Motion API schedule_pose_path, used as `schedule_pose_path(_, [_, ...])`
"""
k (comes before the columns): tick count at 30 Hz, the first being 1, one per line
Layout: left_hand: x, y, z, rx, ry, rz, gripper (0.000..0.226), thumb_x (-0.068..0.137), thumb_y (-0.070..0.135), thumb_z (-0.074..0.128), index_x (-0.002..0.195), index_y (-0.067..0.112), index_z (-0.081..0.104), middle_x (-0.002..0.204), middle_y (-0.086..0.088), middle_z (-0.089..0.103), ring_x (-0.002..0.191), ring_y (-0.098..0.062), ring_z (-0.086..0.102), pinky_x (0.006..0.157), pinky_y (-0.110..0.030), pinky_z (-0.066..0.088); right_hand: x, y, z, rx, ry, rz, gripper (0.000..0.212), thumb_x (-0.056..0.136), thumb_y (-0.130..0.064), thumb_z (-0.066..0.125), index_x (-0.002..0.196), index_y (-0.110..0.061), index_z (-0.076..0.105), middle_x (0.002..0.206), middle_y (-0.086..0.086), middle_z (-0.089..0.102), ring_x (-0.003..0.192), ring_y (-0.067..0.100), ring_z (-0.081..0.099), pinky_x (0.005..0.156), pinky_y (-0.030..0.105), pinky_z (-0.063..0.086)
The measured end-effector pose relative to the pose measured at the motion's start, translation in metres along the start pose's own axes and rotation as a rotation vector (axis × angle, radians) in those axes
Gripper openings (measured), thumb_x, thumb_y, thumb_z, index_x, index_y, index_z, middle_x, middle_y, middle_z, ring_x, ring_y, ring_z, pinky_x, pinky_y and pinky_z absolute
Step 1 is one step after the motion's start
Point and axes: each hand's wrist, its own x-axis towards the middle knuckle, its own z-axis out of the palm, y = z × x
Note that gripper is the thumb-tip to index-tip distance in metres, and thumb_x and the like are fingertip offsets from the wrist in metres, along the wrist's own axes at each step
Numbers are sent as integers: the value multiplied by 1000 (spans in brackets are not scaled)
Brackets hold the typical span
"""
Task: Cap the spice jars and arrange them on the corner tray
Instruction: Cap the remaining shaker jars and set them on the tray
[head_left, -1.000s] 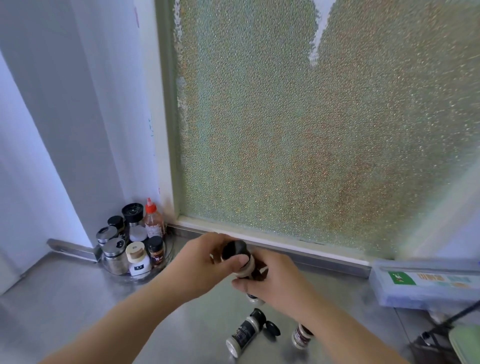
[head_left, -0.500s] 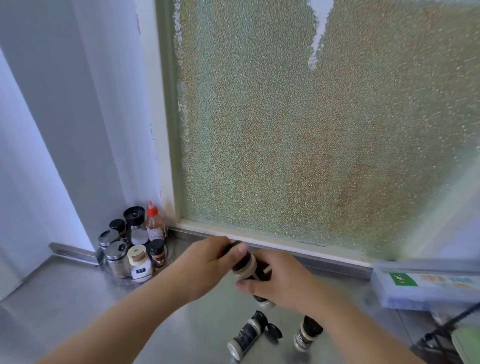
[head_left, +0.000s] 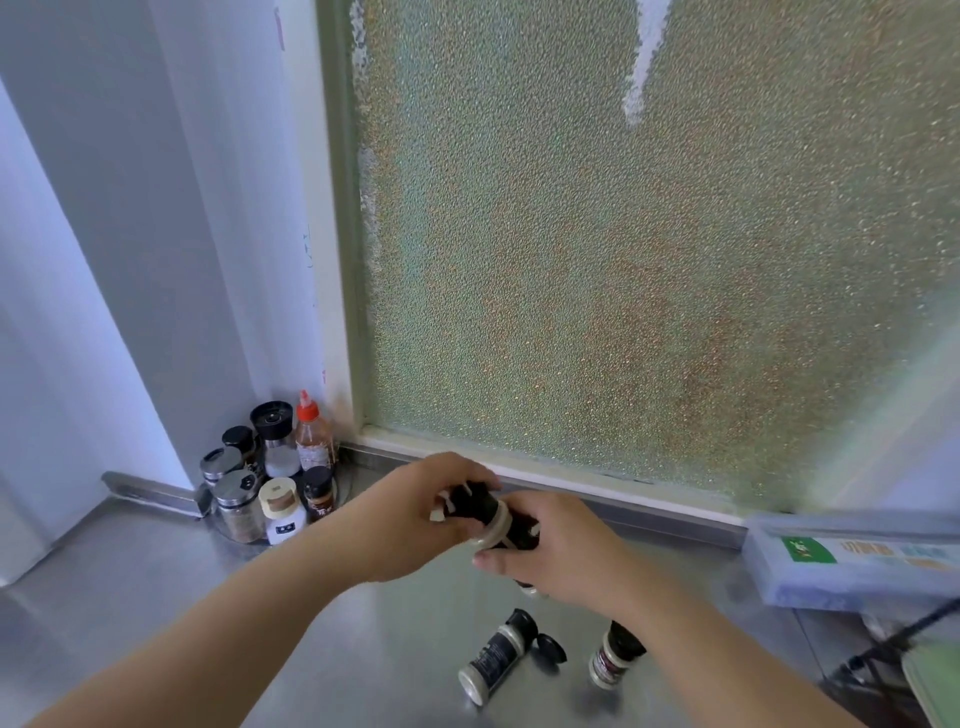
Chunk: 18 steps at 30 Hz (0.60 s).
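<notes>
left hand (head_left: 410, 519) on black cap (head_left: 470, 501), right hand (head_left: 561, 551) gripping spice jar (head_left: 511, 527), labels unreadable

Frosted pebbled window (head_left: 649, 270) fills most of the view, pale green frame (head_left: 345, 260); daylight diffuse through it, tinted green-orange. White streak (head_left: 641, 62) on the glass near top. Left: white wall panels (head_left: 156, 234) meeting in a corner. Below: brushed steel counter (head_left: 156, 587) with raised metal back edge (head_left: 145, 488) along wall and sill. Far right: blue-white box (head_left: 852, 566) on the counter, black cables (head_left: 893, 654) beside it.
</notes>
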Motion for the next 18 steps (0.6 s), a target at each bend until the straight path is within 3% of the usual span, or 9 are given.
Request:
schedule_pose_path(2, [-2,-6,-5,-159,-18,43,50,83,8,58,121,39,46,124,23,47,115,11,43,98,-9,36,-1,0,-2,57,7,24,15,72,-39,73,74,-35,59,57,-15,56,50,-3,55,48,14,43])
schedule_pose_path(4, [-1,-5,-4,-232,105,-47,43,82,31,61,121,34,45,121,18,50,114,6,46,96,-18,41,-2,-1,-2,73,17,22,20,73,-37,73,67,-38,54,57,-14,55,47,-2,54,45,13,41])
schedule_pose_path(6, [2,-1,-1,-11,195,-159,41,78,57,45,99,23,55,91,9,59,88,-9,57,76,-26,46,-1,-1,1,-1,27,3,19,72,-41,73,68,-35,54,60,-11,56,49,0,54,46,17,42])
schedule_pose_path(7, [4,0,2,133,201,-167,43,82,57,38,86,18,55,77,5,57,75,-14,56,67,-29,43,0,-1,3,-56,35,-4,19,70,-44,72,73,-32,57,63,-9,59,53,3,55,51,22,45])
schedule_pose_path(9, [3,1,5,219,175,-140,41,89,49,37,78,14,55,67,3,54,64,-15,52,59,-29,39,2,1,5,-145,53,-10,30,67,-49,72,83,-27,60,71,-7,62,64,9,58,63,32,49])
schedule_pose_path(12, [-2,-3,2,68,29,-151,17,88,37,50,97,25,59,78,12,60,74,-5,56,69,-22,44,2,6,6,-179,53,-41,30,65,-46,75,84,-29,60,78,-11,57,75,9,55,71,32,47])
schedule_pose_path(15, [-6,-7,0,19,-53,-154,24,86,29,57,110,28,57,87,12,64,82,-2,59,80,-21,48,2,9,6,-246,33,-82,38,65,-45,75,95,-25,63,86,-8,56,83,12,55,77,34,48])
schedule_pose_path(18, [-7,-6,1,35,-37,-128,27,86,27,57,113,27,56,98,8,66,91,-7,61,88,-27,48,1,9,5,-226,21,-57,38,64,-46,75,94,-25,63,81,-11,54,79,10,55,74,32,47])
